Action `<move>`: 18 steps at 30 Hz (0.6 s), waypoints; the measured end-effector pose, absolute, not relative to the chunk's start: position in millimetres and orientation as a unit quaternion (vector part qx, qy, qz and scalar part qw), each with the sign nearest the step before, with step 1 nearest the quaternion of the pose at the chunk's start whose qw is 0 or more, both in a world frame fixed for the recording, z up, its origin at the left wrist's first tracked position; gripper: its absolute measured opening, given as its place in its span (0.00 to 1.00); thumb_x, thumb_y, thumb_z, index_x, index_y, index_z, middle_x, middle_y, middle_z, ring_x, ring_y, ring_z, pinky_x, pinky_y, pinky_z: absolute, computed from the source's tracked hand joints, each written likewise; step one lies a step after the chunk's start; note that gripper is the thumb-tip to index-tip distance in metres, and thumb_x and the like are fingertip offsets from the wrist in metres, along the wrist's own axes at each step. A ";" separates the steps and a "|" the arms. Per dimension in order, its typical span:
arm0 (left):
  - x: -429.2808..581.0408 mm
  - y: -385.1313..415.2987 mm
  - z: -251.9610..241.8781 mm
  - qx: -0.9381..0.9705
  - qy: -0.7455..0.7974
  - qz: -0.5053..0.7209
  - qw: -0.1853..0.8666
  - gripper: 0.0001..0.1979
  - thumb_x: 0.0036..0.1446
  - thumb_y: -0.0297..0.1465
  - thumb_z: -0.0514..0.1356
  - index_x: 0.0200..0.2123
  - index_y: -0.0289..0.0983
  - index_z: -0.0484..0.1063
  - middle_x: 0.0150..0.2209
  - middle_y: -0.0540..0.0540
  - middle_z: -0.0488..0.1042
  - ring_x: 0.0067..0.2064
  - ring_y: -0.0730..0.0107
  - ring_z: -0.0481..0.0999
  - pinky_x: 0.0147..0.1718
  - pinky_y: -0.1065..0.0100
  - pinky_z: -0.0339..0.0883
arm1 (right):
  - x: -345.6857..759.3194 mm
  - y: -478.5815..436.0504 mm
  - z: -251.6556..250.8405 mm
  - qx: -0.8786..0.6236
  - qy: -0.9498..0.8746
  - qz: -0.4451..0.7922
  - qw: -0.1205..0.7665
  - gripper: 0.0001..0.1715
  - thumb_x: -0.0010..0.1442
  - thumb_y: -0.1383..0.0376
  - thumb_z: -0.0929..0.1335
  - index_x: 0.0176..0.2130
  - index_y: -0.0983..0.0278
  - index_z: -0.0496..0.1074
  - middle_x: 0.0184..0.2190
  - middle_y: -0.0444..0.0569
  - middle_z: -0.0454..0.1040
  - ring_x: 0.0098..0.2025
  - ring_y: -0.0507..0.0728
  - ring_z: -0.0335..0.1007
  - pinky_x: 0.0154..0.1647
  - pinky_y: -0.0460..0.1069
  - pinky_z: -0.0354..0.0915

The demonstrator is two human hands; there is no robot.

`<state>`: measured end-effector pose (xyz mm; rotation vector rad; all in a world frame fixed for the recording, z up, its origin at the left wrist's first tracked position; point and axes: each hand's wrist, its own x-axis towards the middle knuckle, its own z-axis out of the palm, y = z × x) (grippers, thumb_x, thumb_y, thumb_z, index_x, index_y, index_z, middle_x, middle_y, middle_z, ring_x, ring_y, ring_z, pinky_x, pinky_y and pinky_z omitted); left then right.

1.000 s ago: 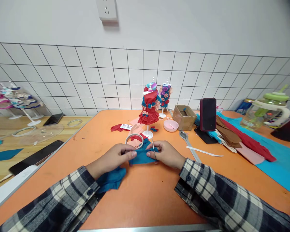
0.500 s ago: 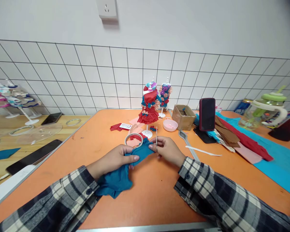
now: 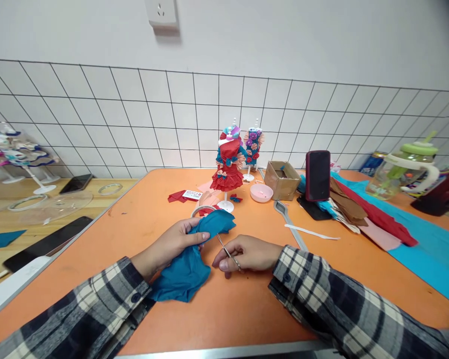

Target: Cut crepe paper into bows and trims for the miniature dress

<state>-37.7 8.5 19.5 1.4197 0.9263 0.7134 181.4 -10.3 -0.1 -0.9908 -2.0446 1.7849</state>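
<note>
My left hand (image 3: 179,244) is closed on a crumpled sheet of teal crepe paper (image 3: 189,276), thumb on top. One end of the paper sticks up to the right past the fingers, and the rest droops toward the table. A slim pair of metal scissors (image 3: 229,253) is in my right hand (image 3: 243,257), its tips pointing up and left toward the paper's edge. Whether the tips touch the paper I cannot tell. Just behind my left hand lies a tape roll (image 3: 199,211), partly hidden by the paper.
A mini dress form in a red dress (image 3: 228,169) stands behind my hands, another form (image 3: 253,147) farther back. A pink bowl (image 3: 261,193), cardboard box (image 3: 282,180), grey spoon-like tool (image 3: 290,222) and upright phone (image 3: 318,175) are right of it. Paper sheets (image 3: 430,249) cover the right side.
My right hand has moved down and toward me, off the paper's edge, and the scissors have tilted from upright to slanting left. The paper's upper end now stands free.
</note>
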 end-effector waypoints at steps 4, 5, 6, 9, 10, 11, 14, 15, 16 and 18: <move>-32.9 6.3 18.2 0.629 0.391 0.300 0.602 0.17 0.47 0.37 0.67 0.38 0.34 0.72 0.27 0.51 0.69 0.26 0.74 0.64 0.26 0.73 0.60 | 180.3 -9.9 -1.7 -0.351 -0.700 0.605 0.144 0.32 0.49 0.44 0.71 0.42 0.67 0.77 0.26 0.45 0.74 0.31 0.51 0.67 0.37 0.45 0.61; -32.5 6.1 18.1 0.630 0.388 0.300 0.602 0.17 0.47 0.37 0.67 0.38 0.34 0.72 0.28 0.51 0.69 0.27 0.74 0.64 0.26 0.73 0.60 | 180.4 -9.8 -1.5 -0.353 -0.701 0.601 0.149 0.33 0.48 0.44 0.71 0.42 0.67 0.77 0.26 0.45 0.74 0.31 0.51 0.67 0.37 0.45 0.61; -32.2 6.0 18.0 0.630 0.385 0.302 0.603 0.16 0.47 0.36 0.67 0.37 0.34 0.72 0.28 0.51 0.68 0.27 0.74 0.64 0.26 0.73 0.61 | 180.5 -9.7 -1.4 -0.354 -0.703 0.598 0.153 0.33 0.49 0.43 0.71 0.41 0.67 0.77 0.25 0.45 0.73 0.31 0.51 0.67 0.37 0.45 0.61; -32.7 6.0 17.6 0.630 0.380 0.303 0.605 0.16 0.47 0.36 0.67 0.38 0.34 0.72 0.27 0.52 0.68 0.27 0.74 0.65 0.27 0.73 0.61 | 180.1 -9.1 -2.0 -0.349 -0.702 0.599 0.163 0.33 0.49 0.43 0.70 0.39 0.68 0.77 0.23 0.44 0.72 0.28 0.49 0.66 0.34 0.44 0.61; -33.1 6.1 17.3 0.631 0.381 0.302 0.605 0.16 0.48 0.36 0.67 0.39 0.34 0.72 0.28 0.52 0.69 0.27 0.74 0.65 0.27 0.73 0.62 | 180.0 -8.8 -2.3 -0.348 -0.699 0.603 0.163 0.33 0.48 0.43 0.70 0.38 0.69 0.77 0.22 0.44 0.71 0.26 0.49 0.66 0.32 0.44 0.61; -33.7 6.4 16.9 0.633 0.382 0.297 0.604 0.17 0.48 0.36 0.67 0.40 0.34 0.72 0.28 0.52 0.69 0.27 0.74 0.66 0.28 0.72 0.62 | 179.9 -8.7 -2.2 -0.348 -0.694 0.608 0.162 0.33 0.48 0.43 0.71 0.38 0.69 0.77 0.22 0.44 0.71 0.25 0.48 0.66 0.31 0.44 0.61; -35.8 7.1 15.7 0.643 0.378 0.301 0.594 0.22 0.49 0.36 0.67 0.48 0.36 0.71 0.34 0.48 0.74 0.32 0.69 0.71 0.33 0.69 0.66 | 180.5 -9.0 0.5 -0.350 -0.682 0.624 0.152 0.31 0.48 0.45 0.72 0.38 0.69 0.77 0.20 0.43 0.70 0.22 0.47 0.64 0.26 0.42 0.59; -36.6 7.2 15.5 0.650 0.370 0.315 0.585 0.26 0.50 0.36 0.66 0.52 0.37 0.69 0.40 0.45 0.75 0.37 0.64 0.73 0.38 0.66 0.67 | 180.9 -9.5 2.1 -0.347 -0.680 0.629 0.144 0.31 0.48 0.46 0.72 0.38 0.69 0.77 0.19 0.42 0.69 0.21 0.46 0.62 0.24 0.42 0.58; -37.3 7.0 15.6 0.659 0.355 0.337 0.571 0.29 0.50 0.37 0.66 0.56 0.40 0.66 0.47 0.43 0.74 0.45 0.60 0.73 0.44 0.63 0.67 | 181.5 -10.0 3.7 -0.341 -0.679 0.636 0.134 0.31 0.49 0.45 0.72 0.38 0.70 0.77 0.18 0.42 0.69 0.19 0.46 0.61 0.22 0.41 0.56; -38.4 5.9 16.5 0.680 0.309 0.392 0.537 0.36 0.49 0.38 0.67 0.60 0.44 0.61 0.60 0.42 0.64 0.60 0.53 0.63 0.56 0.58 0.58 | 182.5 -11.3 6.3 -0.319 -0.681 0.649 0.116 0.32 0.50 0.44 0.71 0.40 0.70 0.77 0.18 0.41 0.68 0.17 0.45 0.58 0.19 0.41 0.53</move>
